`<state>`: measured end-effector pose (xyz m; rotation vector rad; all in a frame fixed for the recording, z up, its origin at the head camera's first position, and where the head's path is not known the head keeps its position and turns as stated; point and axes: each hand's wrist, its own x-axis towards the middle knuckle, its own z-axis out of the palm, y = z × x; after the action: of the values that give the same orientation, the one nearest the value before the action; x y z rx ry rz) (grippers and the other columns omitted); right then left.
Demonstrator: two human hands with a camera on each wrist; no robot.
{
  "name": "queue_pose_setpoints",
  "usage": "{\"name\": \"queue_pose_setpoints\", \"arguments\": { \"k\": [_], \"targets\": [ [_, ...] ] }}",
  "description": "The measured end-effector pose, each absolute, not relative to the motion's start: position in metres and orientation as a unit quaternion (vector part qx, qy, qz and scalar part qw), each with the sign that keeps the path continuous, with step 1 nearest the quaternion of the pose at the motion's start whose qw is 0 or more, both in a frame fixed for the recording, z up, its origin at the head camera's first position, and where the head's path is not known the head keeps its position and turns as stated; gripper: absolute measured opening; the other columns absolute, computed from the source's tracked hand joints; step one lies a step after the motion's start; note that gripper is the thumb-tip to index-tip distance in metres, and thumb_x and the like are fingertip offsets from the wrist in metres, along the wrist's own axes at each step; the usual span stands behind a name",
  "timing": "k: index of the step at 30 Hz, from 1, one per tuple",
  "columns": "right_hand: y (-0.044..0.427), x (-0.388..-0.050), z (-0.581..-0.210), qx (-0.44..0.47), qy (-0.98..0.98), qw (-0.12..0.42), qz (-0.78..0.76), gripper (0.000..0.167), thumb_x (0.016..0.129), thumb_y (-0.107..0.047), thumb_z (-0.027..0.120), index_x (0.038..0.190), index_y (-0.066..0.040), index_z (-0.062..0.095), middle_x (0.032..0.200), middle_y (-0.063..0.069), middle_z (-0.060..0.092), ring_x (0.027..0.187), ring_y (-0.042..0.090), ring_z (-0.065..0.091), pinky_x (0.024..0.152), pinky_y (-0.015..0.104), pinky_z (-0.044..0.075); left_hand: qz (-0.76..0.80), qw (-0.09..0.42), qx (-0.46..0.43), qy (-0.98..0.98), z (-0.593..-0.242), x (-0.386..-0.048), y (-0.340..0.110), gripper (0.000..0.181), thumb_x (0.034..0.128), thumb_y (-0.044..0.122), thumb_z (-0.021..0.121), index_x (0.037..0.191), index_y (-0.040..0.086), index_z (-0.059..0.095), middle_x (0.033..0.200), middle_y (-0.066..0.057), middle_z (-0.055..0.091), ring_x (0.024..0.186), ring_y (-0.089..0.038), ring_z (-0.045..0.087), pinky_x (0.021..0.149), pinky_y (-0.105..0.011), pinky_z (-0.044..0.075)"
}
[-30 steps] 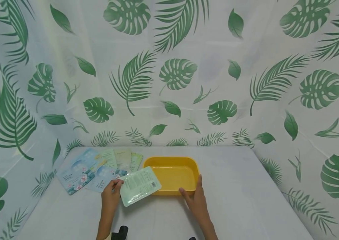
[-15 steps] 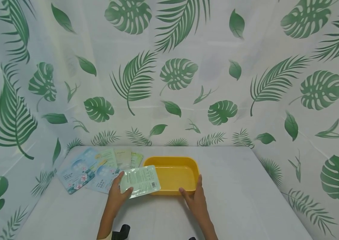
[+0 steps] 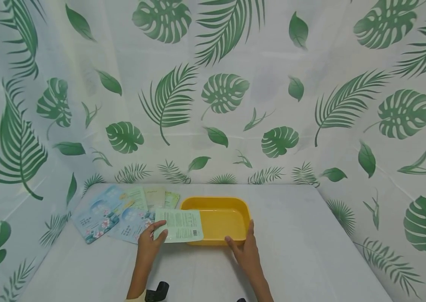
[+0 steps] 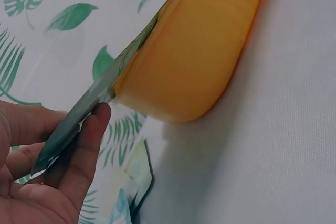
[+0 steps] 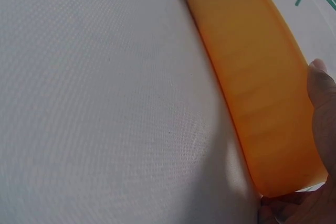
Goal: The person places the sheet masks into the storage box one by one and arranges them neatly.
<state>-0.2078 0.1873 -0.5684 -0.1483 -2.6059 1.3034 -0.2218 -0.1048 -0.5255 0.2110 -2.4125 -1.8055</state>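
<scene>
My left hand (image 3: 149,247) pinches the left end of a pale green sheet mask packet (image 3: 179,226), thumb on the printed face with its barcode. The packet's right part lies over the left side of a yellow plastic tray (image 3: 225,220). In the left wrist view the packet (image 4: 89,100) slants edge-on against the rim of the tray (image 4: 194,51). My right hand (image 3: 248,256) grips the tray's front right corner. The right wrist view shows the thumb at the rim of the tray (image 5: 262,87) and fingers by its base.
Left of the tray, several packets overlap on the white table (image 3: 292,235): a large blue floral one (image 3: 97,214), a second blue one (image 3: 131,224), and green and beige ones (image 3: 155,198) behind. A leaf-printed curtain (image 3: 228,159) encloses the back and sides.
The pale green packet has turned from a slant to nearly level, its near edge rising toward the tray. My left hand has shifted its hold and moved slightly right; right hand and tray stayed.
</scene>
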Motion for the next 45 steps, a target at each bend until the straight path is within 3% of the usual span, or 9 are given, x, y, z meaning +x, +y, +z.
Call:
{"name": "queue_pose_setpoints", "arguments": {
  "k": [3, 6, 9, 13, 16, 20, 24, 28, 45],
  "targets": [
    [0.187, -0.208, -0.569, -0.051, -0.888, 0.111, 0.444, 0.105, 0.090, -0.047, 0.066, 0.155, -0.002, -0.002, 0.151, 0.036, 0.027, 0.138, 0.049, 0.034, 0.110, 0.061, 0.032, -0.592, 0.053, 0.073, -0.801, -0.524, -0.222, -0.101, 0.037, 0.0932, 0.006, 0.061, 0.129, 0.001, 0.060, 0.141, -0.022, 0.052, 0.128, -0.036, 0.051, 0.098, -0.042, 0.046],
    [0.187, -0.208, -0.569, -0.051, -0.889, 0.115, 0.441, 0.105, 0.090, -0.047, 0.066, 0.156, -0.002, -0.002, 0.151, 0.036, 0.028, 0.138, 0.049, 0.035, 0.109, 0.061, 0.032, -0.589, 0.043, 0.069, -0.804, -0.521, -0.223, -0.098, 0.041, 0.0930, 0.003, 0.058, 0.134, 0.002, 0.056, 0.144, -0.022, 0.049, 0.128, -0.037, 0.052, 0.095, -0.041, 0.049],
    [0.186, -0.209, -0.569, -0.051, -0.890, 0.118, 0.438, 0.104, 0.090, -0.046, 0.067, 0.155, -0.001, -0.001, 0.151, 0.035, 0.028, 0.138, 0.049, 0.035, 0.110, 0.061, 0.032, -0.592, 0.035, 0.065, -0.803, -0.519, -0.223, -0.095, 0.045, 0.0926, 0.003, 0.057, 0.138, 0.003, 0.053, 0.146, -0.022, 0.047, 0.119, -0.034, 0.058, 0.081, -0.029, 0.053],
    [0.186, -0.208, -0.568, -0.052, -0.889, 0.117, 0.439, 0.104, 0.090, -0.046, 0.067, 0.155, -0.001, -0.001, 0.152, 0.035, 0.027, 0.139, 0.049, 0.034, 0.110, 0.061, 0.031, -0.604, 0.036, 0.043, -0.795, -0.519, -0.225, -0.091, 0.048, 0.0928, 0.003, 0.059, 0.140, 0.005, 0.051, 0.141, -0.023, 0.052, 0.087, -0.022, 0.064, 0.058, -0.020, 0.046],
    [0.186, -0.208, -0.567, -0.051, -0.887, 0.115, 0.444, 0.104, 0.090, -0.046, 0.067, 0.155, -0.001, -0.001, 0.152, 0.035, 0.026, 0.139, 0.049, 0.032, 0.111, 0.061, 0.031, -0.586, 0.044, 0.013, -0.809, -0.519, -0.227, -0.087, 0.049, 0.0928, 0.003, 0.060, 0.141, 0.004, 0.050, 0.110, -0.024, 0.065, 0.057, -0.010, 0.051, 0.048, -0.020, 0.039],
    [0.186, -0.208, -0.567, -0.051, -0.886, 0.113, 0.446, 0.104, 0.090, -0.045, 0.067, 0.155, 0.000, -0.002, 0.153, 0.035, 0.025, 0.140, 0.049, 0.031, 0.111, 0.061, 0.030, -0.521, 0.069, -0.017, -0.850, -0.516, -0.230, -0.078, 0.047, 0.0915, 0.003, 0.063, 0.138, 0.003, 0.053, 0.076, -0.013, 0.058, 0.045, -0.007, 0.035, 0.045, -0.021, 0.036],
    [0.185, -0.209, -0.569, -0.053, -0.887, 0.111, 0.444, 0.105, 0.090, -0.047, 0.066, 0.155, -0.001, -0.002, 0.153, 0.035, 0.025, 0.141, 0.048, 0.031, 0.112, 0.060, 0.030, -0.474, 0.097, -0.043, -0.874, -0.514, -0.233, -0.066, 0.044, 0.0895, 0.001, 0.065, 0.132, -0.001, 0.057, 0.108, -0.019, 0.068, 0.077, -0.022, 0.066, 0.067, -0.031, 0.056],
    [0.186, -0.209, -0.569, -0.053, -0.887, 0.113, 0.445, 0.105, 0.090, -0.048, 0.066, 0.155, 0.000, -0.001, 0.154, 0.034, 0.025, 0.141, 0.048, 0.030, 0.112, 0.061, 0.029, -0.446, 0.101, -0.059, -0.887, -0.514, -0.237, -0.056, 0.040, 0.0905, 0.000, 0.064, 0.130, -0.004, 0.057, 0.131, -0.023, 0.060, 0.125, -0.037, 0.056, 0.099, -0.048, 0.048],
    [0.186, -0.210, -0.572, -0.050, -0.888, 0.123, 0.440, 0.105, 0.090, -0.046, 0.067, 0.155, 0.001, -0.001, 0.152, 0.036, 0.026, 0.139, 0.049, 0.032, 0.110, 0.061, 0.032, -0.332, 0.100, -0.084, -0.934, -0.514, -0.242, -0.027, 0.043, 0.0901, 0.007, 0.068, 0.131, -0.001, 0.056, 0.129, -0.022, 0.060, 0.116, -0.037, 0.061, 0.095, -0.047, 0.051]
  ]
}}
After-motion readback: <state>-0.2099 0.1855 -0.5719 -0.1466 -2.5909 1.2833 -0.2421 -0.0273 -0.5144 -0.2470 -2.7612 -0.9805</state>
